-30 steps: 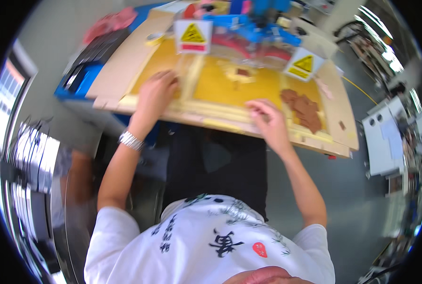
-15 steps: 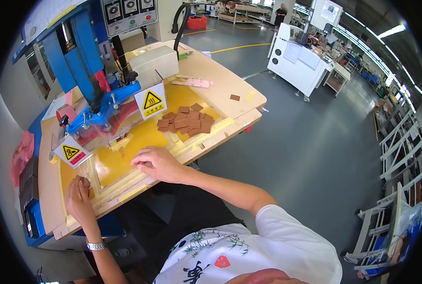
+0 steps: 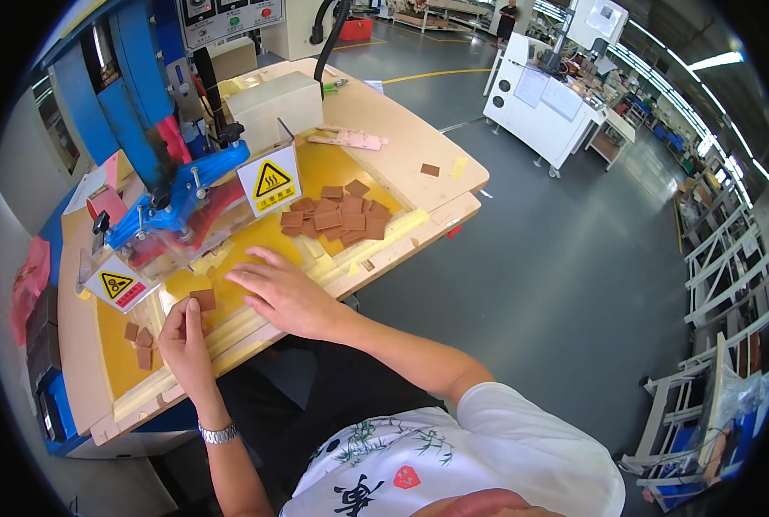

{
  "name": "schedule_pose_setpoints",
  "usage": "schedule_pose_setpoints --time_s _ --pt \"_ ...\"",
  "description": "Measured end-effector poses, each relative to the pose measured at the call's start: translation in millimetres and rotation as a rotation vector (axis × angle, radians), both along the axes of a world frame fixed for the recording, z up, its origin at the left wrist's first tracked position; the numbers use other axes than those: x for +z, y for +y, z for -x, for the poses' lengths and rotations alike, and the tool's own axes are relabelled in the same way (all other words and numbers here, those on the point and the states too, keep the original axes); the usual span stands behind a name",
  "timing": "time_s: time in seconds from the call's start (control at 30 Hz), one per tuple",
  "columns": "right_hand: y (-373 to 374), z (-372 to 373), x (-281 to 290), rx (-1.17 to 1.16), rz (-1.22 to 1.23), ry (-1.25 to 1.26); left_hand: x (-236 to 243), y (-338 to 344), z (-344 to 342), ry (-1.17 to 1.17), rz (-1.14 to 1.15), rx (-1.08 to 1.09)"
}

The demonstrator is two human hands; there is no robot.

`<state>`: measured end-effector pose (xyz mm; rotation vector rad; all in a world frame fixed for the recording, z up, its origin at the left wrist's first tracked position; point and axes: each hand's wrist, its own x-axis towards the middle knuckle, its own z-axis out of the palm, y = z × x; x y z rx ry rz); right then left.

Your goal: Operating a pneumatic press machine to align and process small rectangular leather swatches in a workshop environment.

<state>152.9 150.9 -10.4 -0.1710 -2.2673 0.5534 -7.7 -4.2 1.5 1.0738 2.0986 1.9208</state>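
Left of the frame's centre, the left hand (image 3: 186, 343) pinches a brown piece (image 3: 204, 299) just left of the right hand (image 3: 289, 300), whose parted fingers appear empty.

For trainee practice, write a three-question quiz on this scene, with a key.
1. What does the left hand hold? (a) a brown piece (b) a roll of tape (c) scissors
2. True or false: a metal wristband circles the left wrist.
3. Fill in: in the picture, the larger brown pile lies to the ____ of the smaller brown group.
Key: 1. a; 2. true; 3. right.
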Motion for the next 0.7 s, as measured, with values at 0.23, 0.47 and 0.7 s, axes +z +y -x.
schedule_pose_setpoints --time_s 0.23,0.47,0.7 --pt "1 -4 3 0.016 0.059 -0.035 -2 -2 1 -0.013 -0.016 -0.045" --pt "4 -1 -2 -0.152 -0.027 0.013 -13 2 6 -0.079 -0.094 -0.047" --pt "-1 1 -2 -0.011 0.167 0.075 -21 -1 17 -0.078 -0.076 -0.061"
